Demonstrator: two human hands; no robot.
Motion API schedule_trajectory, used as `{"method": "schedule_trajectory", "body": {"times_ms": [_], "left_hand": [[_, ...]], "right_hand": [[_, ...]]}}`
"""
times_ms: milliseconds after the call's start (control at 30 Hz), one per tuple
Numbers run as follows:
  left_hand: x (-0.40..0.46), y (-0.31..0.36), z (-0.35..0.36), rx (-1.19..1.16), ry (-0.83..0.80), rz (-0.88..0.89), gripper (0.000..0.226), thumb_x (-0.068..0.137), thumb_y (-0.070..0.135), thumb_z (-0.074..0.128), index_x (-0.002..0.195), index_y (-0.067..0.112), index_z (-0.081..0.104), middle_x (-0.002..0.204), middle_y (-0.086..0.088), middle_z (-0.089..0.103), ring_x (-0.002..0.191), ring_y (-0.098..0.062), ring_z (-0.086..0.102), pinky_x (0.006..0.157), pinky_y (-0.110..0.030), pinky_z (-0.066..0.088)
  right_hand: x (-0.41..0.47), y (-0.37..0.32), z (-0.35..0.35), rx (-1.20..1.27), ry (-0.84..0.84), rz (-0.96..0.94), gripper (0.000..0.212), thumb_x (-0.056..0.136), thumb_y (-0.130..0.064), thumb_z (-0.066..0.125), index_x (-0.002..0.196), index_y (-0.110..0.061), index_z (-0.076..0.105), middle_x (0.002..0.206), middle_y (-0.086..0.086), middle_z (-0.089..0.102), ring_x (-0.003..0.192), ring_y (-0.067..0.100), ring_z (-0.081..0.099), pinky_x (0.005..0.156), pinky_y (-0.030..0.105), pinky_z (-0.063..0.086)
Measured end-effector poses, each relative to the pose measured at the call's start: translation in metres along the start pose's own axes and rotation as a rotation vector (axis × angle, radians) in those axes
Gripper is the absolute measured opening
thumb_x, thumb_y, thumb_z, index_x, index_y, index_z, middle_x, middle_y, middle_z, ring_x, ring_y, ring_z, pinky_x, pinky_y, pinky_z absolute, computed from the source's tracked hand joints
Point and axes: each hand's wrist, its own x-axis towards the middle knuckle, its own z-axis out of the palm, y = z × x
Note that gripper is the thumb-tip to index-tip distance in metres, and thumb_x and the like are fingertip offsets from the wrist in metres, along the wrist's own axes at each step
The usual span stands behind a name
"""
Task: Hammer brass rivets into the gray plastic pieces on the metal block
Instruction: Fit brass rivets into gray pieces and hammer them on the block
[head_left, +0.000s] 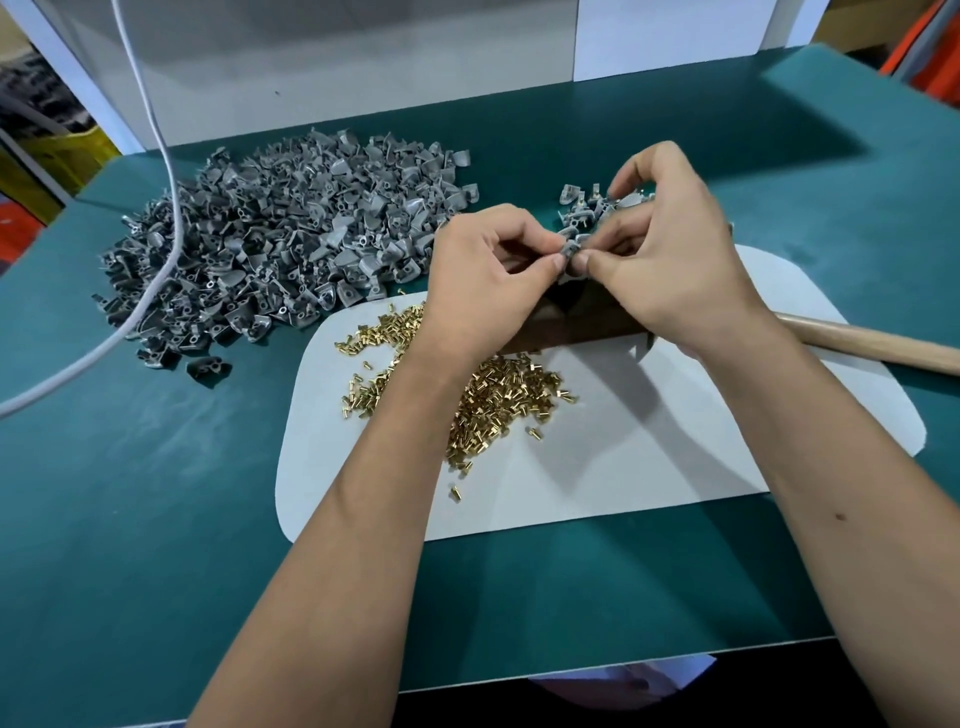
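Matt plastic, shiny brass, bare wood

Gray plastic pieces (280, 234) looking matt w/ slight sheen; brass rivets (498, 395) glinting glossy gold; white sheet (649, 441) lying smooth, paper-like; table (156, 493) showing matt teal cloth-like cover; wooden handle (872, 343) looking smooth, unvarnished.

No readable text, label, brand, number or sign anywhere

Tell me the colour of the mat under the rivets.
White, plain; the mat under the rivets shows in the head view.
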Motion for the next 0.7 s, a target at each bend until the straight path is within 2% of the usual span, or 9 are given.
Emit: {"method": "schedule_trajectory", "body": {"times_ms": [100, 233, 400, 467, 600, 700], "left_hand": [[-0.002, 0.000, 0.000, -0.063, 0.029, -0.064, 0.005, 0.083, -0.004, 0.078, 0.087, -0.001, 0.076, 0.086, -0.012, 0.078, 0.083, -0.029, 0.077, 0.084, -0.050, 0.062], [-0.001, 0.000, 0.000, -0.135, 0.064, -0.087, 0.010, 0.082, -0.003, 0.078, 0.083, 0.006, 0.076, 0.083, -0.012, 0.078, 0.082, -0.032, 0.077, 0.085, -0.048, 0.063], [0.000, 0.000, 0.001, -0.222, 0.088, -0.134, 0.010, 0.081, -0.006, 0.077, 0.084, 0.002, 0.076, 0.077, -0.011, 0.077, 0.072, -0.020, 0.075, 0.074, -0.030, 0.060], [0.000, 0.001, 0.001, -0.253, 0.089, -0.151, 0.013, 0.081, -0.009, 0.076, 0.083, 0.004, 0.076, 0.073, -0.008, 0.076, 0.069, -0.017, 0.073, 0.072, -0.028, 0.059], [-0.001, 0.004, -0.002, -0.346, 0.079, -0.189, 0.014, 0.083, -0.012, 0.073, 0.086, 0.001, 0.075, 0.070, -0.006, 0.075, 0.065, -0.013, 0.071, 0.067, -0.024, 0.058], [-0.001, 0.006, -0.003, -0.377, 0.079, -0.205, 0.014, 0.084, -0.012, 0.073, 0.086, 0.001, 0.076, 0.070, -0.006, 0.075, 0.064, -0.012, 0.071, 0.064, -0.021, 0.057]], "right_hand": [[-0.003, -0.002, 0.002, 0.019, 0.062, -0.015, 0.043, 0.075, -0.012, 0.079, 0.102, -0.022, 0.048, 0.072, -0.008, 0.075, 0.069, 0.013, 0.072, 0.076, 0.043, 0.060], [-0.005, -0.007, 0.006, 0.000, 0.136, -0.093, 0.035, 0.077, -0.013, 0.079, 0.099, -0.019, 0.052, 0.072, -0.010, 0.075, 0.069, 0.008, 0.071, 0.074, 0.040, 0.060], [-0.007, -0.008, 0.006, 0.004, 0.146, -0.177, 0.029, 0.078, -0.010, 0.077, 0.098, -0.012, 0.056, 0.074, -0.010, 0.075, 0.068, 0.007, 0.070, 0.071, 0.030, 0.060], [-0.008, -0.008, 0.007, -0.006, 0.144, -0.235, 0.026, 0.080, -0.008, 0.075, 0.098, -0.009, 0.056, 0.075, -0.007, 0.074, 0.067, 0.009, 0.069, 0.068, 0.027, 0.057], [-0.010, -0.010, 0.010, -0.044, 0.140, -0.357, 0.021, 0.081, -0.003, 0.070, 0.096, -0.006, 0.056, 0.075, 0.002, 0.068, 0.071, 0.015, 0.065, 0.066, 0.030, 0.054], [-0.011, -0.010, 0.011, -0.080, 0.155, -0.418, 0.016, 0.082, -0.001, 0.066, 0.094, -0.006, 0.056, 0.075, 0.002, 0.062, 0.069, 0.018, 0.060, 0.065, 0.035, 0.052]]}}
